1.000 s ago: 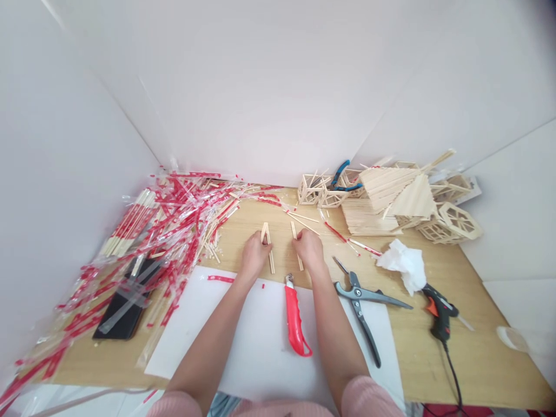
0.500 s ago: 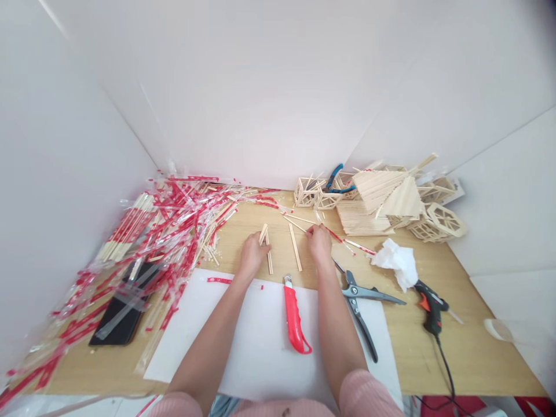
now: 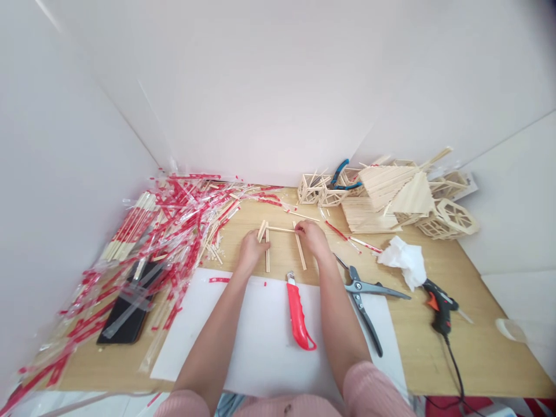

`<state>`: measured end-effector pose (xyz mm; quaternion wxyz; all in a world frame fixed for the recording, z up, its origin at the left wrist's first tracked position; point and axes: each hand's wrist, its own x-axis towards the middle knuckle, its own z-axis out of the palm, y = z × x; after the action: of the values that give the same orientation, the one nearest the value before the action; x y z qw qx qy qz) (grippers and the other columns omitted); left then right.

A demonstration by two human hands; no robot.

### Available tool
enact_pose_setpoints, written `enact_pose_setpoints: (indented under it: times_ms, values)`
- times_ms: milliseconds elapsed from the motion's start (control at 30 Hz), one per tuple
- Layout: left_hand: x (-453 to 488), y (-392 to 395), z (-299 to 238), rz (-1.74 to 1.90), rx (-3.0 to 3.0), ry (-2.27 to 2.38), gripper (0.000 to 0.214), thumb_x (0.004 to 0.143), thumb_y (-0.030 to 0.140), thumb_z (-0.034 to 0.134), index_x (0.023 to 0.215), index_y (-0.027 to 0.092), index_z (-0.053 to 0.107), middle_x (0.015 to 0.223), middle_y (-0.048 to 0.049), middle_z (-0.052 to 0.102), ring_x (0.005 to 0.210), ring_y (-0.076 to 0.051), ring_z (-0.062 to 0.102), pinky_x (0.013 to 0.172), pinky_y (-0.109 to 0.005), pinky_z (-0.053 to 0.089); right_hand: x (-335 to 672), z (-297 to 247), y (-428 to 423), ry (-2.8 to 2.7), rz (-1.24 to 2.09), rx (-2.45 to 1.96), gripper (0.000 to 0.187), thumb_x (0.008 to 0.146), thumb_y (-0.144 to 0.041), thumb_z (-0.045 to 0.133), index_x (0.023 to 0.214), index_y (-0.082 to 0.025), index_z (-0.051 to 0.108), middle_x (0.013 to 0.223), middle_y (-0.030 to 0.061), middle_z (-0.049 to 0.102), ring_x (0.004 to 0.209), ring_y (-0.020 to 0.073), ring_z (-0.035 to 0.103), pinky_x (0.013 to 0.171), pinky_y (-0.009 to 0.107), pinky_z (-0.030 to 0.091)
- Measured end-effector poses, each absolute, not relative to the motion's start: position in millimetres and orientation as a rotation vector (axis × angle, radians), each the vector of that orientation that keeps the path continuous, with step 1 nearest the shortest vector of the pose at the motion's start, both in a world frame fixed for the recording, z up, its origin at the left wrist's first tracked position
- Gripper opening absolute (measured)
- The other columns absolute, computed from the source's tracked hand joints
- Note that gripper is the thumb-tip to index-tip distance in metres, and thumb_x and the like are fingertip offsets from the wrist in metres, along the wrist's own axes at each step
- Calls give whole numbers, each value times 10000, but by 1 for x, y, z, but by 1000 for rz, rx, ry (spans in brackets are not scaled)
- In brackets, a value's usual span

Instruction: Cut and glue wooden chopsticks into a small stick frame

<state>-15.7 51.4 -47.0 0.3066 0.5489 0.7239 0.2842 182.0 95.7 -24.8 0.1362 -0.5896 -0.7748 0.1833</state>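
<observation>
My left hand (image 3: 251, 252) is closed around short wooden chopsticks (image 3: 261, 231), their ends sticking out past the fingertips. Right beside it, another pair of chopsticks (image 3: 267, 258) lies on the table, pointing away from me. A single chopstick (image 3: 281, 230) spans crosswise from that pair toward my right hand (image 3: 313, 238), which pinches its right end. Under the right fingertips, a further pair of chopsticks (image 3: 301, 253) lies slightly slanted. Between my forearms a red utility knife (image 3: 297, 313) rests on the white sheet (image 3: 256, 341).
Red-and-clear wrappers (image 3: 182, 220) heap at the left, partly over a black phone (image 3: 125, 315). To the right lie grey-handled cutters (image 3: 360, 288), crumpled white tissue (image 3: 403, 258) and a corded glue gun (image 3: 441, 307). Wooden stick frames (image 3: 313, 190) and blue-handled pliers (image 3: 340, 174) stand behind.
My right hand has moved slightly left, bringing one chopstick crosswise between the two pairs on the table. My left hand stays in place with its chopsticks. The view has shifted slightly.
</observation>
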Motion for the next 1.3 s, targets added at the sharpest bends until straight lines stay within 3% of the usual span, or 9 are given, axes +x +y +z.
enact_pose_setpoints:
  times_ms: [400,800,1300]
  values:
    - [-17,50,-53,799,1490,1888,299,633,233,630,924,166,629,850,-30,641,745,-168,591,683,-261,434,188,-30,98,-2252,491,-1609,144,829,-190,527,853,-195,669,893,57,630,903,170,525,813,255,361]
    - [-23,50,-44,725,1602,1941,257,673,254,621,910,155,635,921,-59,623,838,-184,581,785,-271,423,180,-34,95,-2216,469,-1568,166,854,-237,506,880,-199,666,918,53,608,928,176,485,825,265,346]
    - [-34,50,-39,720,1542,1990,222,659,237,609,860,150,642,903,-58,642,822,-181,590,755,-263,419,167,-38,94,-2226,457,-1533,154,847,-236,525,868,-189,671,903,55,611,944,174,489,809,256,356]
